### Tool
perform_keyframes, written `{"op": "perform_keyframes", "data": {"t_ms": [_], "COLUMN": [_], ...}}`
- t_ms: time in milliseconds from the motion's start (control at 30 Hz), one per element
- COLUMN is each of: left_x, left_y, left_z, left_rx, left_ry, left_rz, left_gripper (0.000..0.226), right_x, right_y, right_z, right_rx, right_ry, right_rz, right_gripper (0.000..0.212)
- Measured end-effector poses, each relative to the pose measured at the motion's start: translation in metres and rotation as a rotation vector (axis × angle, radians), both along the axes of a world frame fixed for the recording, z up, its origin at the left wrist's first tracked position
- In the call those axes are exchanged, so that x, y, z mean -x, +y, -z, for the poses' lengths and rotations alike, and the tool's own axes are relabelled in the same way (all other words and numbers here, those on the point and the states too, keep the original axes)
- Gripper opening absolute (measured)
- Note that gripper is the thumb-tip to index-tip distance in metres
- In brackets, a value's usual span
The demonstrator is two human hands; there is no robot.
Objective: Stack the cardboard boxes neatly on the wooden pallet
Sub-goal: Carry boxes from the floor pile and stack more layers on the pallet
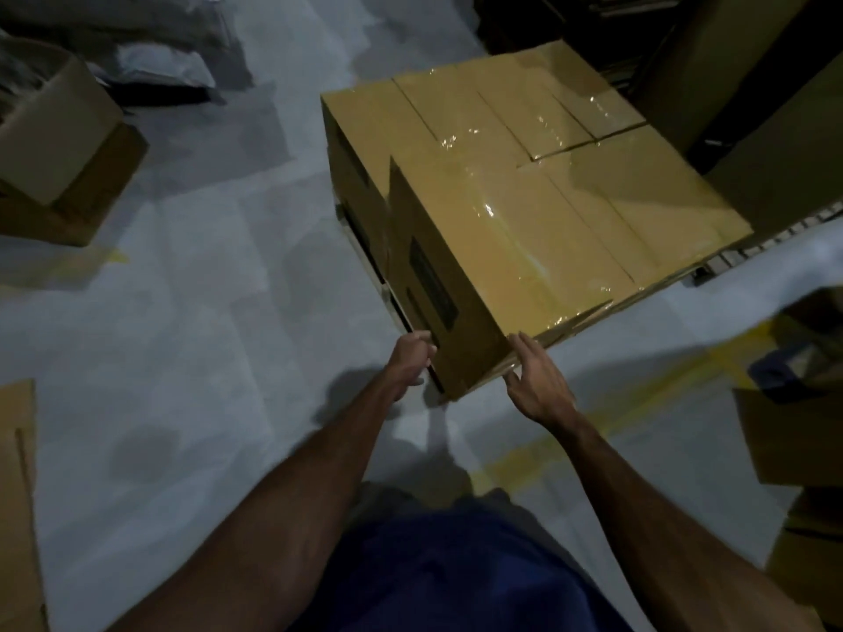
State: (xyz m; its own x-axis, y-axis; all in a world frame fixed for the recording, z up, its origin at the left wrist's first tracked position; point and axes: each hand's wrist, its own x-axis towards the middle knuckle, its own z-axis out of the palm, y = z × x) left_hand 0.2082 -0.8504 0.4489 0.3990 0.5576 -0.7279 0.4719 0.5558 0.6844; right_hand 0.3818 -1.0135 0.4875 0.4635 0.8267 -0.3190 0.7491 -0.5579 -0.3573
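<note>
The near box (524, 248), taped and glossy on top, sits right of centre in the frame, pushed against more boxes (502, 107) behind it and to its right, their tops level; a pale edge low on the stack's left side may be the pallet (385, 285), though it is too dark to be sure. The left hand (410, 358) is at the near box's lower left corner, fingers curled against its side face; whether they grip an edge or only press cannot be told. The right hand (538, 385) lies on the front face at the near corner, fingers straight and slightly spread, tips reaching the top edge. Both forearms stretch up from the bottom of the frame over blue shorts (447, 572). The grey floor (205, 312) carries yellow lines at lower right. An open box (59, 143) lies at upper left; flat cardboard (18, 494) at the left edge; other cartons (793, 440) at the right edge.
</note>
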Motion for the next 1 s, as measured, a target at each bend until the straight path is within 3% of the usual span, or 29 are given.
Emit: {"op": "perform_keyframes", "data": {"t_ms": [233,633,1000], "left_x": [-0.01,-0.06,-0.104], "left_y": [0.06,0.13,0.223], "left_z": [-0.008,0.027,0.095], "left_rx": [0.041,-0.038,0.21], "left_ry": [-0.139,-0.105,-0.117], "left_rz": [-0.063,-0.175,-0.297], "left_gripper": [0.046,0.044,0.039], "right_x": [-0.02,-0.075,-0.09], "right_y": [0.066,0.247,0.411], "right_z": [-0.028,-0.012,0.004], "right_rx": [0.012,0.081,0.099], "right_ry": [-0.067,-0.088,-0.177], "right_rz": [-0.027,-0.335,-0.505], "right_gripper": [0.071,0.069,0.075]}}
